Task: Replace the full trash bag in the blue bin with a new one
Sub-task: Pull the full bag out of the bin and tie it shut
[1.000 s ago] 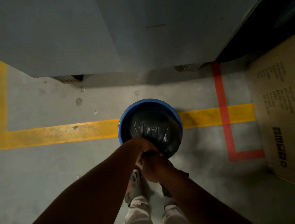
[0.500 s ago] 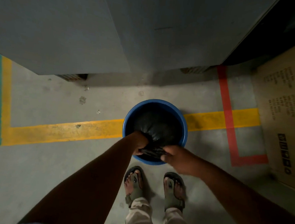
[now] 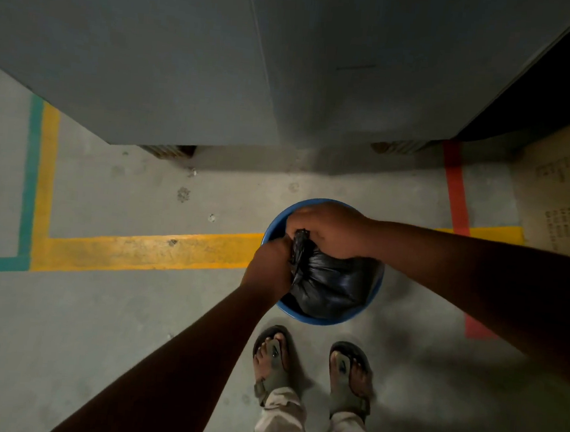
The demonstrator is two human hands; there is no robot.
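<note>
1. Since the frame 0.5 s back, the right hand [image 3: 333, 231] has crossed from the bin's near rim to its far side, and both hands have closed in on the gathered top of the bag.
2. The right hand is curled shut over the twisted neck [image 3: 299, 241] of the black trash bag [image 3: 332, 284], fingers wrapped down around it and knuckles up.
3. The left hand [image 3: 269, 265] is clenched on the same neck from the left, thumb side pressed against the plastic; the 2 hands touch at the neck.
4. The bag is bunched tight at the neck and bulges below it, glossy and full, sitting inside the blue bin [image 3: 306, 316].
5. The bin's rim shows along its near edge and left side; the right forearm hides much of the far right rim.
6. The bin stands on a grey concrete floor [image 3: 96, 337], over a yellow floor line [image 3: 144, 249].
7. 2 sandalled feet [image 3: 312, 368] stand just beside the bin's near edge.
8. A red line [image 3: 456, 188] runs to the right, a teal line [image 3: 30, 178] to the far left.
9. A grey cabinet [image 3: 221, 57] rises beyond the bin.
</note>
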